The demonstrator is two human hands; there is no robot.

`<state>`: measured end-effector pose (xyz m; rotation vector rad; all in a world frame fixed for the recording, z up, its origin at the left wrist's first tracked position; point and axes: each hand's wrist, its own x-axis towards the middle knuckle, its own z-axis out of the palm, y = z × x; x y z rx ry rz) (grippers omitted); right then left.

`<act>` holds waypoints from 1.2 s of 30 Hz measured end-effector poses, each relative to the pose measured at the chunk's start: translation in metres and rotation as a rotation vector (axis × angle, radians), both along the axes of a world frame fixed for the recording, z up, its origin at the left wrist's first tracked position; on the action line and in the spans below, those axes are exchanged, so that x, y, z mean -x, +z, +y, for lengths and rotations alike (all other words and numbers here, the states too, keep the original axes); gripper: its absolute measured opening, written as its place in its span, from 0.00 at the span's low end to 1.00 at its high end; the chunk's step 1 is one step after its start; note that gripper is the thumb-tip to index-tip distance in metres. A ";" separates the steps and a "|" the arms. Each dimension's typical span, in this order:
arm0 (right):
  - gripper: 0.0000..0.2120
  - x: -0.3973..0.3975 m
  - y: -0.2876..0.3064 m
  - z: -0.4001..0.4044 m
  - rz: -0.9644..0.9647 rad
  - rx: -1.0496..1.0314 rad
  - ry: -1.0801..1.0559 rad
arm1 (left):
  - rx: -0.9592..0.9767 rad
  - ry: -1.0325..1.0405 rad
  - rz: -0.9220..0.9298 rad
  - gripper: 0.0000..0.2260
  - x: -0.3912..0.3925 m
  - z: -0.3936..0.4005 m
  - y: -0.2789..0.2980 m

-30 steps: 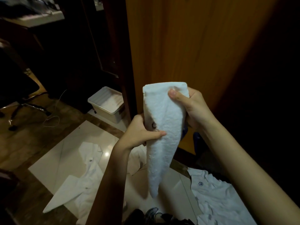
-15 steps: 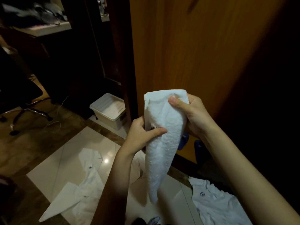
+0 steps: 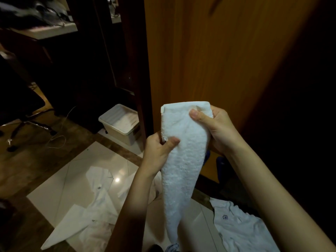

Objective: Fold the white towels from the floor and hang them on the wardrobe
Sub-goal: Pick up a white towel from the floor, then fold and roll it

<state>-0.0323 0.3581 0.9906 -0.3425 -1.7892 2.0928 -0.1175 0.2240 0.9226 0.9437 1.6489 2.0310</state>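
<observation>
Now, small dark emblems mark the white garments on the floor (image 3: 241, 231), too blurred to read. Up front, a folded white towel (image 3: 183, 153) hangs before the wooden wardrobe door (image 3: 218, 57), tapering downward. Right hand (image 3: 218, 130) grips its top corner, thumb pressed across the front. Left hand (image 3: 158, 151) pinches the left edge lower down, thumb on the cloth, fingers curled behind. Both forearms angle upward.

Bare forearms (image 3: 134, 206), no sleeves; hands (image 3: 221, 131) ungloved.
</observation>
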 end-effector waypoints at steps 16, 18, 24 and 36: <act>0.13 -0.006 -0.022 0.002 -0.028 -0.947 -0.288 | -0.060 0.193 0.110 0.10 0.003 0.005 0.009; 0.20 -0.006 -0.023 0.004 -0.067 -0.964 -0.273 | -0.047 0.198 0.126 0.11 0.003 0.005 0.006; 0.19 0.003 -0.041 0.001 -0.121 -0.641 -0.143 | -0.058 0.195 0.093 0.13 -0.003 0.006 0.006; 0.18 0.019 -0.052 -0.006 0.084 -0.409 -0.019 | 0.194 0.061 0.115 0.34 0.012 -0.010 -0.002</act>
